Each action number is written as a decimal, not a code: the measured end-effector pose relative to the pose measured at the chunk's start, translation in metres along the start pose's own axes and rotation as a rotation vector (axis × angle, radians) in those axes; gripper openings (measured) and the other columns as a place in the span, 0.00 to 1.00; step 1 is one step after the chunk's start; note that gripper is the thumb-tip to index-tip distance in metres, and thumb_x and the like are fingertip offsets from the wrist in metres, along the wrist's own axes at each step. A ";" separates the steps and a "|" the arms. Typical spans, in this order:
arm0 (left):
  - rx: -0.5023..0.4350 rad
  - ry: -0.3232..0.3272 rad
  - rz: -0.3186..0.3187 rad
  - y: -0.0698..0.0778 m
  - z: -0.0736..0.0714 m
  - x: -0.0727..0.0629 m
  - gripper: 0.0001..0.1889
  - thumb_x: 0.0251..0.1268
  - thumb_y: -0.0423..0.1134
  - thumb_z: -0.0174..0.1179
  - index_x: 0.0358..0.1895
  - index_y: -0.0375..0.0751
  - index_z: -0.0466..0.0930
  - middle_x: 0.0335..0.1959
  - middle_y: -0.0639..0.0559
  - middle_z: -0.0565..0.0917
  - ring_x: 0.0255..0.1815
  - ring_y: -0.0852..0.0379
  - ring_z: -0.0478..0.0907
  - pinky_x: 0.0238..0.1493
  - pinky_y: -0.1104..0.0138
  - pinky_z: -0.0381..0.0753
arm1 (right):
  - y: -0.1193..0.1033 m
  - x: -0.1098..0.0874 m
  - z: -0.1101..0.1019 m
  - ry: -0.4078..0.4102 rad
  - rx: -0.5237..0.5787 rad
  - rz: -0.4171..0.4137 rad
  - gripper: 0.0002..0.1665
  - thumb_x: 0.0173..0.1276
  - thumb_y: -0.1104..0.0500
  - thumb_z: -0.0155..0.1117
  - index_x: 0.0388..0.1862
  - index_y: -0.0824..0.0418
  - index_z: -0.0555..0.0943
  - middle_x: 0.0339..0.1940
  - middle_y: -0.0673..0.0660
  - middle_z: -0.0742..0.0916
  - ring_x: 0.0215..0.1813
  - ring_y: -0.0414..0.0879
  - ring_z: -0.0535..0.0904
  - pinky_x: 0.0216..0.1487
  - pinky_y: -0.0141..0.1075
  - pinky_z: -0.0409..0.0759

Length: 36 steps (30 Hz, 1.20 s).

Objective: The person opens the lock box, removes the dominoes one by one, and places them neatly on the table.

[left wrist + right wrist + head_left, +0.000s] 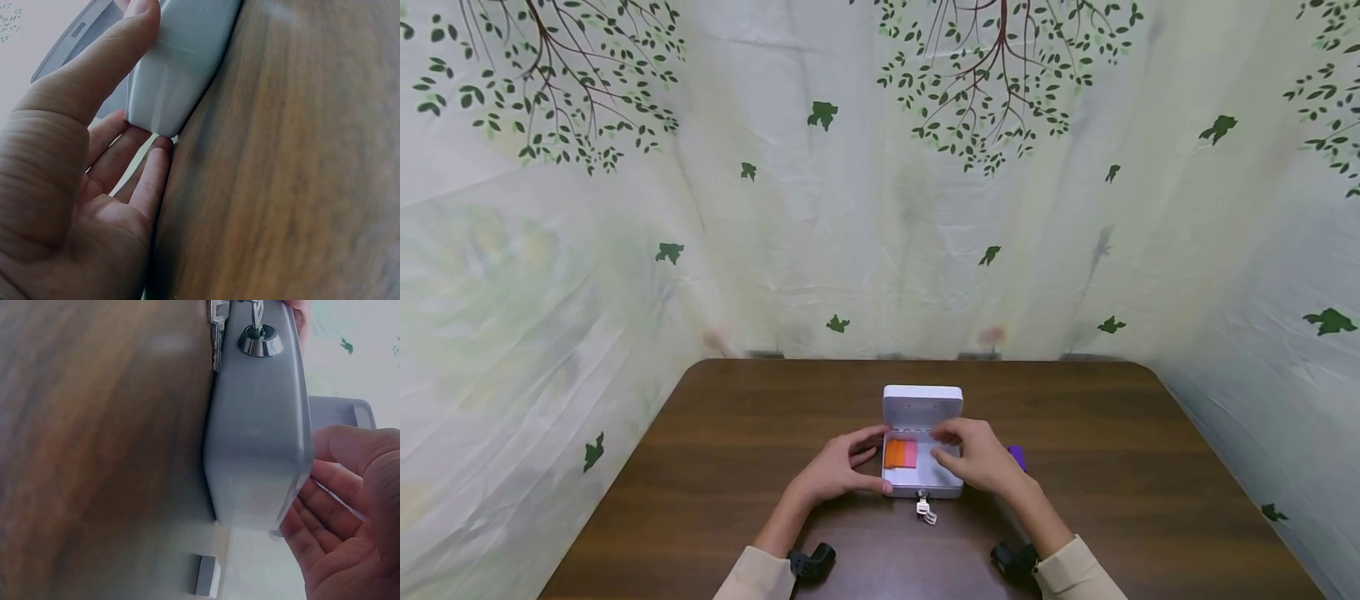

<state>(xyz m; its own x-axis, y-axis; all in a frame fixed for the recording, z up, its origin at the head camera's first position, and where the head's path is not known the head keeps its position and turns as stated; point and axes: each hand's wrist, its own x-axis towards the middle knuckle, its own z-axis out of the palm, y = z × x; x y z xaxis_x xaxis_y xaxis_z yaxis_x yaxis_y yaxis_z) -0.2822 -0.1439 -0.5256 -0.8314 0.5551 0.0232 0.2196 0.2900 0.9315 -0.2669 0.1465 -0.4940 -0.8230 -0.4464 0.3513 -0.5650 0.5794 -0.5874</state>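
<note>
A white metal lock box point(922, 492) stands on the table with its lid point(922, 408) raised at the back. Inside, on the left, lie an orange sticky-note pad point(895, 454) and a pink one point(911, 454). A key point(257, 312) sits in the front lock, and a second key point(217, 337) hangs beside it. My left hand point(838, 467) holds the box's left side, thumb at the front corner, fingers towards the back. Over the right part of the box my right hand point(981, 454) bends its thumb and fingers inward; nothing shows between them.
A purple object point(1017, 457) lies right of the box, partly hidden by my right hand. The brown wooden table point(737, 433) spreads around. Behind it hangs a pale curtain point(880, 283) with leaf prints. Each wrist wears a black camera point(812, 562).
</note>
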 end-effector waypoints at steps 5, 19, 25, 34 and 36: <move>0.004 0.004 0.000 -0.001 0.003 -0.001 0.48 0.52 0.46 0.81 0.77 0.49 0.67 0.78 0.49 0.68 0.79 0.46 0.66 0.75 0.59 0.72 | -0.002 -0.002 0.004 -0.018 -0.010 0.005 0.13 0.66 0.61 0.74 0.47 0.64 0.87 0.43 0.58 0.90 0.43 0.51 0.86 0.47 0.45 0.89; 0.009 0.000 0.006 -0.002 0.001 -0.001 0.48 0.52 0.45 0.81 0.77 0.49 0.67 0.78 0.50 0.68 0.79 0.47 0.66 0.75 0.60 0.72 | -0.011 0.007 0.020 -0.016 -0.161 0.025 0.13 0.64 0.60 0.75 0.46 0.62 0.89 0.38 0.54 0.90 0.39 0.46 0.83 0.45 0.41 0.87; 0.011 -0.002 -0.004 -0.003 0.001 -0.001 0.47 0.53 0.46 0.81 0.77 0.50 0.66 0.79 0.51 0.68 0.79 0.47 0.67 0.74 0.60 0.73 | -0.012 0.010 0.028 -0.074 -0.203 0.075 0.14 0.65 0.58 0.73 0.49 0.60 0.89 0.43 0.54 0.90 0.43 0.46 0.84 0.51 0.46 0.88; 0.001 -0.009 -0.012 -0.003 0.000 -0.001 0.47 0.53 0.47 0.81 0.77 0.52 0.66 0.79 0.51 0.66 0.79 0.48 0.66 0.74 0.60 0.72 | -0.017 0.011 0.031 -0.107 -0.244 0.052 0.15 0.61 0.57 0.76 0.46 0.59 0.89 0.44 0.54 0.90 0.47 0.49 0.86 0.55 0.48 0.87; 0.001 -0.009 -0.011 -0.003 0.000 -0.002 0.47 0.53 0.46 0.81 0.77 0.52 0.66 0.79 0.51 0.66 0.79 0.47 0.66 0.74 0.60 0.72 | -0.017 0.011 0.031 -0.111 -0.256 0.041 0.15 0.60 0.56 0.77 0.45 0.58 0.90 0.43 0.54 0.90 0.47 0.49 0.86 0.55 0.48 0.87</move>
<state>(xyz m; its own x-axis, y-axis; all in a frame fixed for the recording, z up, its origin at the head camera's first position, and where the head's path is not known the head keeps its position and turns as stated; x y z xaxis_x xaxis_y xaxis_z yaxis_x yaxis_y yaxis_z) -0.2812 -0.1456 -0.5285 -0.8293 0.5587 0.0096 0.2109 0.2970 0.9313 -0.2650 0.1106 -0.5025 -0.8418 -0.4830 0.2409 -0.5397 0.7456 -0.3909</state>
